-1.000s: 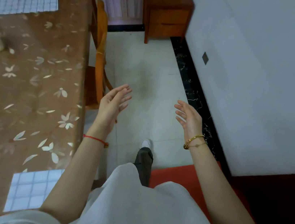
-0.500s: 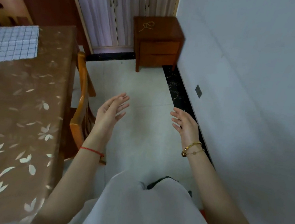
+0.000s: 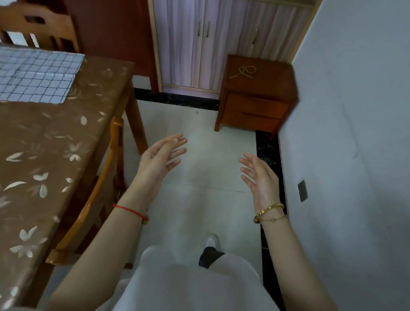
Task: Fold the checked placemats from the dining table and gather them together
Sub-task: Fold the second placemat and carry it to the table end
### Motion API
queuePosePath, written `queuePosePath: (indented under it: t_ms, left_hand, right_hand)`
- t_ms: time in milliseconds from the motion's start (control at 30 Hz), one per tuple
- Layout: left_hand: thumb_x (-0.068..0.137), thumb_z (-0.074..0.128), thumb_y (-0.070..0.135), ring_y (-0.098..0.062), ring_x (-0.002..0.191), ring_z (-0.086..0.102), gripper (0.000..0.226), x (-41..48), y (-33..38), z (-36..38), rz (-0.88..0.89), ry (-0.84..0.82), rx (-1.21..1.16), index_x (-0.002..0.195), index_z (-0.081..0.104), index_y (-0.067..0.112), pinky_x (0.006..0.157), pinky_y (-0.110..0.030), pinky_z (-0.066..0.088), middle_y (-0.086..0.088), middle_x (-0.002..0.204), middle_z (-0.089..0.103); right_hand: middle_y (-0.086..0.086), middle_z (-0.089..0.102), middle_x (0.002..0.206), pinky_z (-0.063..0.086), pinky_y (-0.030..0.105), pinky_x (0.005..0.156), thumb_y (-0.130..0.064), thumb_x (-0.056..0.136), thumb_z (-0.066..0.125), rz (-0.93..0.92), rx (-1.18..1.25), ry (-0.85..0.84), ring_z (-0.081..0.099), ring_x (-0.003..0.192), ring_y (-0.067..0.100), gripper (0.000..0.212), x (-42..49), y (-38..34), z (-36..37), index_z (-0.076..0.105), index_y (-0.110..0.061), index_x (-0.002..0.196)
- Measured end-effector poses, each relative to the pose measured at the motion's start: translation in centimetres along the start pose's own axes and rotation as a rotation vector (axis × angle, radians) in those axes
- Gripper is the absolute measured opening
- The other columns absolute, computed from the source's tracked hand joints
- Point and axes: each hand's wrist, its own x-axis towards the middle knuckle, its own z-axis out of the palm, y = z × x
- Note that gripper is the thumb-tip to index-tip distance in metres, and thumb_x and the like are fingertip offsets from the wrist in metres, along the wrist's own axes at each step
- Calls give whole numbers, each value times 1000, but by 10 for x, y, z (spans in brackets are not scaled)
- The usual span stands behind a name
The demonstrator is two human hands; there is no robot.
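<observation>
A white checked placemat (image 3: 25, 76) lies flat at the far end of the dining table (image 3: 27, 156), which has a brown cover printed with pale leaves. My left hand (image 3: 163, 156) hovers over the floor to the right of the table, fingers relaxed and holding nothing. My right hand (image 3: 261, 180) is raised at the same height, palm turned inward, also holding nothing. Both hands are well away from the placemat.
An orange wooden chair (image 3: 101, 180) is tucked against the table's right side, and another chair (image 3: 32, 25) stands at the far end. A wooden nightstand (image 3: 256, 102) sits in the corner by a cabinet (image 3: 214, 43). The white wall (image 3: 374, 126) runs along the right.
The view has moved forward along the table's right side; the far placemat and nightstand are nearer, and the near placemat has left the frame. Both hands stay raised and hold nothing.
</observation>
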Motion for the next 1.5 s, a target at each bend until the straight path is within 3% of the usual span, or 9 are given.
queuePosePath:
  t_ms: [200, 400, 533, 700, 900, 1067, 1167, 1333, 1500]
  left_hand:
    - [101, 48, 30, -18, 121, 61, 28, 95, 23, 28, -3, 133, -85, 124, 61, 20, 112, -44, 40, -3, 131, 63]
    - [90, 55, 38, -17, 121, 61, 44, 175, 32, 28, 24, 181, -141, 128, 60, 17, 113, -42, 38, -2, 129, 66]
    - [99, 52, 30, -15, 118, 63, 34, 232, 38, 21, 44, 257, -142, 129, 61, 15, 111, -41, 40, 0, 126, 68]
    - [102, 48, 29, -11, 116, 64, 35, 319, 59, 4, 74, 304, -98, 131, 59, 15, 105, -33, 45, 2, 127, 67]
    - [100, 50, 30, -14, 115, 65, 36, 433, 106, -42, 102, 364, -103, 131, 60, 15, 106, -37, 46, 0, 126, 68]
    - [84, 61, 47, -16, 118, 63, 49, 515, 140, -87, 111, 352, -113, 125, 63, 21, 107, -38, 43, 1, 126, 67]
    - [98, 52, 36, -14, 118, 63, 39, 549, 148, -108, 99, 383, -80, 132, 59, 19, 109, -41, 42, 3, 128, 67]
    - [101, 47, 32, -17, 118, 63, 37, 598, 158, -142, 91, 484, -110, 133, 59, 16, 111, -43, 41, 0, 127, 67]
    - [101, 47, 35, -18, 118, 63, 36, 644, 166, -175, 113, 615, -124, 129, 61, 17, 110, -45, 42, 0, 126, 67]
  right_hand:
    - [4, 70, 111, 50, 31, 91, -32, 97, 51, -21, -45, -121, 63, 108, 22, 21, 122, -46, 19, 70, -24, 102]
    - [6, 69, 114, 49, 29, 89, -33, 99, 48, -1, -77, -215, 62, 106, 20, 24, 220, -70, 48, 68, -22, 106]
    - [8, 68, 117, 50, 28, 88, -32, 99, 49, 14, -88, -248, 62, 106, 19, 27, 282, -76, 78, 68, -17, 111]
    - [8, 69, 115, 50, 33, 93, -30, 98, 51, 18, -89, -280, 62, 104, 20, 24, 369, -85, 136, 68, -17, 108]
    - [8, 69, 114, 48, 26, 83, -30, 99, 49, 24, -74, -333, 63, 98, 16, 31, 474, -111, 227, 66, -11, 117]
    - [4, 69, 107, 49, 26, 83, -27, 99, 49, 39, -67, -362, 63, 92, 13, 34, 544, -132, 307, 64, -5, 120]
    - [6, 69, 109, 49, 31, 90, -27, 99, 50, 58, -74, -386, 62, 95, 16, 28, 575, -140, 344, 67, -11, 114]
    - [1, 70, 106, 49, 36, 96, -29, 98, 52, 83, -118, -469, 63, 100, 16, 20, 623, -147, 405, 70, -21, 102]
    - [3, 68, 113, 49, 28, 87, -28, 99, 48, 110, -168, -611, 62, 103, 15, 29, 677, -149, 471, 64, -12, 118]
